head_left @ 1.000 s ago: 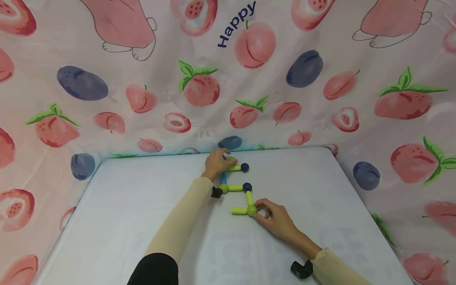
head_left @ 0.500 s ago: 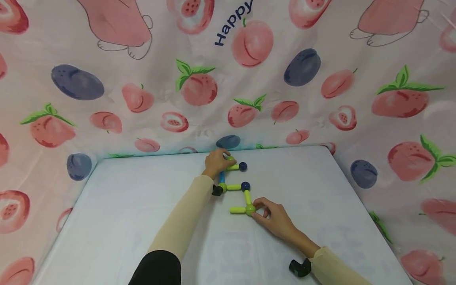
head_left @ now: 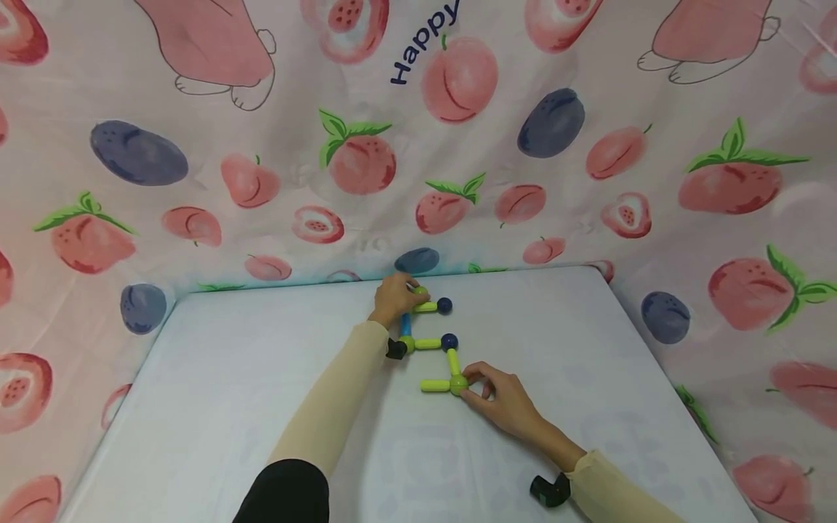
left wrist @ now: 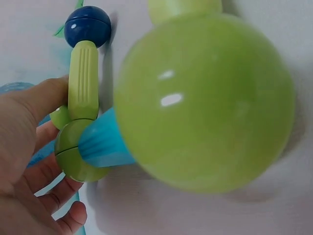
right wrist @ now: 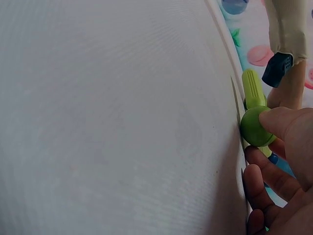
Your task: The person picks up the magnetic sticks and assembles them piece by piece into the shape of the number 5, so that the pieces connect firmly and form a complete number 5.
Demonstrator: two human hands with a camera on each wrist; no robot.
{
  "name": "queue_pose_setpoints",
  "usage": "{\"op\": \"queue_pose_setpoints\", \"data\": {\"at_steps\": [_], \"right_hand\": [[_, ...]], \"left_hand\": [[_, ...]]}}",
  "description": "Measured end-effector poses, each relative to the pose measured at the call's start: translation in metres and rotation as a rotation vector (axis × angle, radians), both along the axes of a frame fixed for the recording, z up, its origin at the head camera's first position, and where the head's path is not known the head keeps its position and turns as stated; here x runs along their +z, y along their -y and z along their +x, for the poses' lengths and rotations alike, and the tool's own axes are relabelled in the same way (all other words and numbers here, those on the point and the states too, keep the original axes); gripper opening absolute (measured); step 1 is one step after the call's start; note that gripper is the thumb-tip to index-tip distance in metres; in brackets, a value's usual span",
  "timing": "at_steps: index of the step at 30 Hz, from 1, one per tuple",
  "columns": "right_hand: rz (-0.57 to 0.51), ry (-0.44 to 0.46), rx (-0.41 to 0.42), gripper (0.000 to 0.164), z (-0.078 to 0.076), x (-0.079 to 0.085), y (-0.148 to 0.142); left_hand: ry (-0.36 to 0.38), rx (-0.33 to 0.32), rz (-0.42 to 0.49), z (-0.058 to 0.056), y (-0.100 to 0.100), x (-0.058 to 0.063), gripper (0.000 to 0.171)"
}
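Note:
A chain of magnetic rods and balls lies flat on the white table (head_left: 261,392). My left hand (head_left: 410,292) grips the green ball (head_left: 419,292) at the far end, where a blue rod (head_left: 406,323) and a yellow-green rod (head_left: 426,307) with a dark blue ball (head_left: 445,305) meet. The left wrist view shows that small green ball (left wrist: 73,154) in my fingers (left wrist: 44,176), with another green ball (left wrist: 205,103) huge in front. My right hand (head_left: 472,382) pinches the near green ball (head_left: 459,383), seen as the green ball (right wrist: 254,126) under my fingertips (right wrist: 286,122), with a yellow-green rod (head_left: 434,386) pointing left.
A second dark blue ball (head_left: 449,341) joins the middle rods. A fruit-print cloth (head_left: 366,160) hangs as a wall behind and on both sides of the table. Black wrist cameras (head_left: 551,490) sit on both cream sleeves.
Both hands and all pieces keep their places; only the head view has drifted slightly.

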State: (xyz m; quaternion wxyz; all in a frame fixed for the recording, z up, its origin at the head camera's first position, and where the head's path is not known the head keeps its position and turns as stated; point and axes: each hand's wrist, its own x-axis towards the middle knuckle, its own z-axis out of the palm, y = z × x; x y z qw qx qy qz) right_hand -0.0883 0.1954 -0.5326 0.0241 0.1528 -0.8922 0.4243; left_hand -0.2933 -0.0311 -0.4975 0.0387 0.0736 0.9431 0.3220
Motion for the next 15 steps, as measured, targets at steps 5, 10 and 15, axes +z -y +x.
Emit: {"op": "queue_pose_setpoints", "data": {"at_steps": [5,10,15], "right_hand": [[0.011,0.028,0.003,0.031,-0.001,0.0,0.001],[0.026,0.049,-0.015,0.032,-0.001,0.001,0.0],[0.021,0.043,-0.013,0.031,0.0,0.002,0.001]], "left_hand": [[0.002,-0.005,0.002,-0.001,0.005,0.003,0.038],[-0.02,-0.022,0.042,0.0,0.01,0.009,0.039],[-0.058,-0.027,0.114,0.008,0.018,0.018,0.04]]}}
